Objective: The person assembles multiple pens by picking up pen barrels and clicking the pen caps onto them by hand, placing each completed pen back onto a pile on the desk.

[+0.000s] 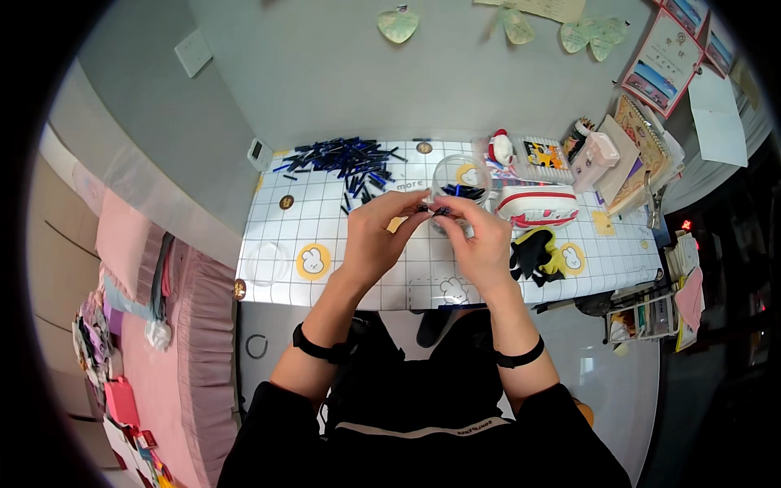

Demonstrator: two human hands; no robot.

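Left hand (376, 232), fingertips pinched on a small dark piece (422, 208); right hand (486, 244), likewise gripping a second dark piece (442, 211), the step apparently joining or parting them, with a steady, fine hold called for next. Left to right on the gridded surface (415, 267): round clear dish (266, 263), loose heap of slim, glossy blue-black sticks (346, 154), cylindrical clear plastic tub (435, 172) part-filled with more.
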